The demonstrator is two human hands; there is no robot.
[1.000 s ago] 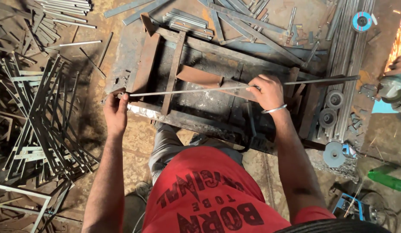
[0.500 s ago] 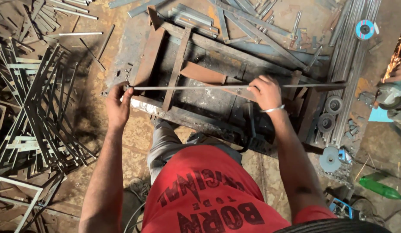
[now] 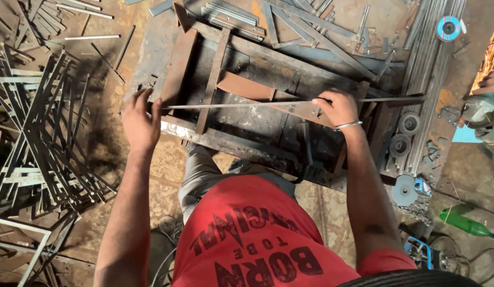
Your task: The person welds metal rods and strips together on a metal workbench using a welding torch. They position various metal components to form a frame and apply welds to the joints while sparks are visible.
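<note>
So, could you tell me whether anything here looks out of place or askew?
Mostly workshop clutter. The green bottle lies on its side on the floor at lower right, apart from the metalwork. The long thin rod, held by the left hand and right hand, lies straight across the rusty frame.

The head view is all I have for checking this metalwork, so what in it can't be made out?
- Head view: the right hand covers the part of the thin metal strip in its grip.
- The left hand hides the strip's near end, so its grip is unclear.
- The rusty frame runs under loose bars at the top.
- The grinder and sparks are cut by the right edge.
</note>
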